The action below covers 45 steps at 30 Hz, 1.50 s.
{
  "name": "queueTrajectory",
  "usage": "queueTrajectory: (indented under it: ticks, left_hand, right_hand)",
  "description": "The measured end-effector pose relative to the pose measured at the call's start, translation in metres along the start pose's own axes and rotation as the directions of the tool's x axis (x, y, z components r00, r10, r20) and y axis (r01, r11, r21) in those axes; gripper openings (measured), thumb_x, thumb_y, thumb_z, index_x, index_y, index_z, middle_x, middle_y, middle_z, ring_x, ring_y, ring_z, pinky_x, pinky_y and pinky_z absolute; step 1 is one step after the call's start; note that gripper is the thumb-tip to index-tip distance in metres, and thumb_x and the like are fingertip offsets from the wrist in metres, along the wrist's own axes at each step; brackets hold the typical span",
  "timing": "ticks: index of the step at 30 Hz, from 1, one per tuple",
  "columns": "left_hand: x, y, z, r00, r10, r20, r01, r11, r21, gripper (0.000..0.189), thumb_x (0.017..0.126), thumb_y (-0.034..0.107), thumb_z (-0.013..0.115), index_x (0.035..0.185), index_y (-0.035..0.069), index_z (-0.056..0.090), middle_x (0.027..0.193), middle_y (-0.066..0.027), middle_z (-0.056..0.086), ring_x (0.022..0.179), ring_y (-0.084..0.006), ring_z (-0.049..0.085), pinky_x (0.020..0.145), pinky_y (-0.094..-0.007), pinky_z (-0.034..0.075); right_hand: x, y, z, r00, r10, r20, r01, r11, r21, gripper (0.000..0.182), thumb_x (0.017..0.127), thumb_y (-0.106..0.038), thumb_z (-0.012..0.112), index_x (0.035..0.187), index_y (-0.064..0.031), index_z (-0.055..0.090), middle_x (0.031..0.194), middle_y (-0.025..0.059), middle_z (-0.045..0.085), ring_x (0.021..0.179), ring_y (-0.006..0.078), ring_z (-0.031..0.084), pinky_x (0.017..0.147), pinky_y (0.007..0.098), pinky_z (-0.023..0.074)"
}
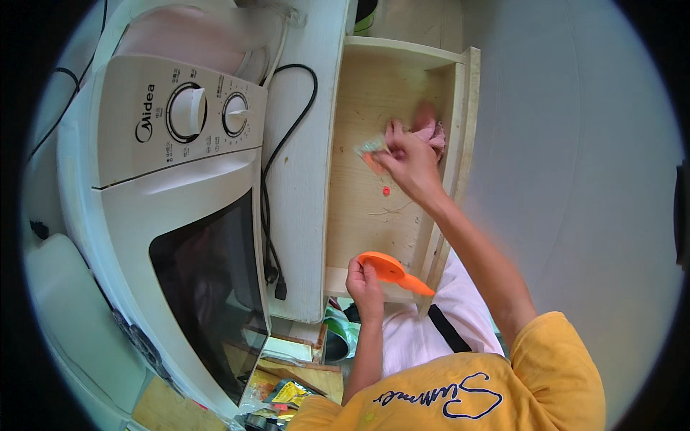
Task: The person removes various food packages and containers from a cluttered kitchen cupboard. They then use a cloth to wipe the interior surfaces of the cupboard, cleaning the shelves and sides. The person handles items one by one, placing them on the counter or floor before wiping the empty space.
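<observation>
My left hand (366,283) grips the rim of an orange plastic piece (384,268), round with a tapering end, over the near end of an open wooden drawer (350,226). Farther in, my right hand (412,164) pinches a small clear plastic packet (372,145); an orange piece (374,163) shows at its lower side. A crumpled pink cloth (434,137) lies against the back of my right hand's fingers; whether they grip it cannot be told. Beside it is a blurred pinkish shape. A small red ring (386,191) rests on the drawer bottom.
On the left, a white Midea microwave oven (183,172) stands on a white worktop (296,215), with a black power cable (310,97) beside it. A green container (365,22) is beyond the drawer. Packets (288,393) and a dark pot (337,345) are below.
</observation>
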<state>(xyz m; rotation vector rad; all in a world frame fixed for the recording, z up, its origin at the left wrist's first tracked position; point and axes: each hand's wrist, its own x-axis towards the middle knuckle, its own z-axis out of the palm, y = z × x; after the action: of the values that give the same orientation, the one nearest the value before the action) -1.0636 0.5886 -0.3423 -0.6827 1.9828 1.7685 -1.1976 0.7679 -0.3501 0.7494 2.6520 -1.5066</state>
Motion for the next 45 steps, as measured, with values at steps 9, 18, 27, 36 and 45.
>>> queueTrajectory:
  ticks: [9,18,27,36,45]
  left_hand:
    - [0.018,0.004,-0.004,0.993,-0.028,0.112,0.035,0.998,-0.058,0.017,0.089,0.008,0.043,0.101,-0.001,0.052,0.091,-0.0047,0.055,0.081,-0.0111,0.053,0.073,-0.0250,0.044]
    - [0.024,0.018,0.022,0.926,0.009,0.378,0.036,0.993,-0.111,0.017,0.090,0.012,0.044,0.103,0.003,0.050,0.090,-0.0063,0.057,0.081,-0.0155,0.057,0.071,-0.0296,0.047]
    - [0.021,0.010,0.019,0.962,0.002,0.274,0.042,0.987,-0.154,0.016,0.091,0.013,0.044,0.100,0.002,0.051,0.091,-0.0053,0.056,0.080,-0.0125,0.056,0.069,-0.0289,0.049]
    - [0.021,0.008,0.013,0.989,-0.013,0.149,0.047,0.973,-0.227,0.016,0.091,0.012,0.042,0.096,0.000,0.051,0.089,-0.0033,0.054,0.077,-0.0082,0.051,0.067,-0.0234,0.043]
    - [0.001,-0.004,0.003,0.993,-0.069,0.097,0.099,0.927,-0.361,0.017,0.091,0.012,0.042,0.102,0.001,0.050,0.093,-0.0040,0.054,0.084,-0.0110,0.053,0.076,-0.0255,0.044]
  right_hand:
    - [-0.240,0.058,-0.079,0.922,0.377,-0.085,-0.361,0.920,0.155,0.017,0.077,-0.004,0.059,0.092,0.0003,0.055,0.081,0.0094,0.059,0.074,0.0137,0.057,0.066,0.0257,0.0453]
    - [-0.430,0.241,-0.098,0.101,0.974,0.201,-0.801,-0.040,0.597,0.013,0.070,-0.008,0.063,0.079,-0.0006,0.057,0.062,0.0061,0.056,0.046,0.0112,0.049,0.036,0.0258,0.0376]
    - [-0.442,0.281,-0.124,0.299,0.950,-0.084,-0.681,0.275,0.679,0.022,0.086,-0.018,0.051,0.101,-0.0025,0.053,0.080,0.0083,0.059,0.063,0.0130,0.059,0.053,0.0221,0.0492]
    - [-0.135,0.034,-0.067,0.971,-0.133,-0.199,0.152,0.985,0.085,0.020,0.074,0.003,0.055,0.093,-0.0023,0.057,0.082,0.0101,0.054,0.072,0.0198,0.055,0.063,0.0277,0.0446]
    - [0.015,0.079,0.035,0.971,-0.233,0.050,0.178,0.571,-0.801,0.035,0.066,-0.009,0.061,0.100,-0.0100,0.054,0.095,0.0112,0.053,0.093,0.0304,0.049,0.076,0.0431,0.0385]
